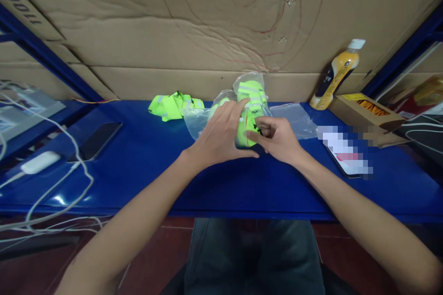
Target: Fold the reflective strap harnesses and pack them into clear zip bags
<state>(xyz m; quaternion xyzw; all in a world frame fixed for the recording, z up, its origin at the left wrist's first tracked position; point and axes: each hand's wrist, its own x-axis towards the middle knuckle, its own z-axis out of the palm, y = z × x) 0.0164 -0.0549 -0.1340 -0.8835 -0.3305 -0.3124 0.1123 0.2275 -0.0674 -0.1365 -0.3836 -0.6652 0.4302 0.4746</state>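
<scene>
A folded neon-green reflective vest in a clear plastic bag (252, 94) stands on the blue shelf (145, 166) at the middle. My left hand (221, 134) grips the bagged vest from the left side. My right hand (277, 137) pinches its lower right edge with fingertips. A second neon-green vest (175, 105) lies loose further left, untouched. An empty clear bag (294, 120) lies flat just right of my hands.
A dark phone (97, 140) and a white power bank (39, 162) with white cables (62, 184) lie at the left. A yellow drink bottle (337, 73) leans at the cardboard back wall, beside an open carton (370, 110). Another phone (346, 156) lies at the right.
</scene>
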